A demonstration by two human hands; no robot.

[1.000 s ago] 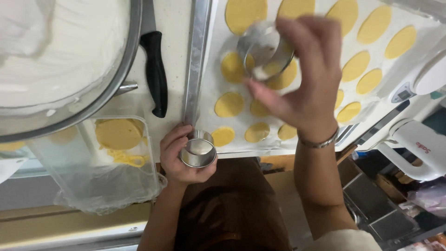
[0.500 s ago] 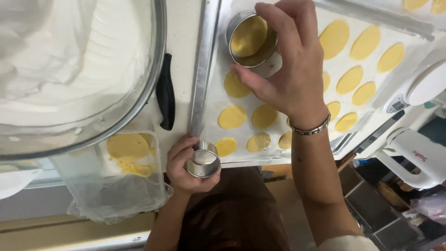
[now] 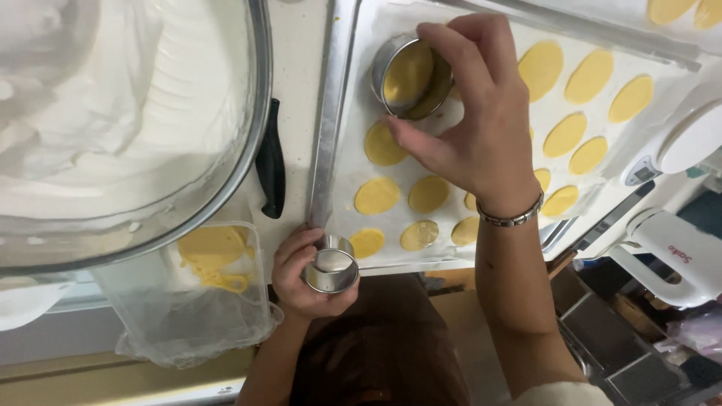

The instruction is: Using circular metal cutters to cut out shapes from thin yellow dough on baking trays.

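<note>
Filling the upper left of the view, a large steel mixing bowl point(image 3: 248, 150) of white whipped batter sits on the counter point(image 3: 301, 60), partly over a clear plastic container point(image 3: 188, 316) with yellow dough scraps. A black-handled knife point(image 3: 271, 162) lies between the bowl and a metal baking tray point(image 3: 331, 120) lined with paper, which carries rows of thin yellow dough discs point(image 3: 376, 195).

The right hand point(image 3: 481, 143) pinches a round steel cutter ring point(image 3: 410, 75) by its upper rim, fingertips spread round the edge, the ring standing on the paper with a disc inside it. The left hand point(image 3: 304, 274) curls round a second, smaller ring point(image 3: 331, 271) at the tray's near edge, thumb and fingers closed on its wall.

The rings look rigid, light and smooth, so a rim grip from above probably suits them. The discs look soft and thin, likely to tear or stretch if lifted by an edge.
</note>
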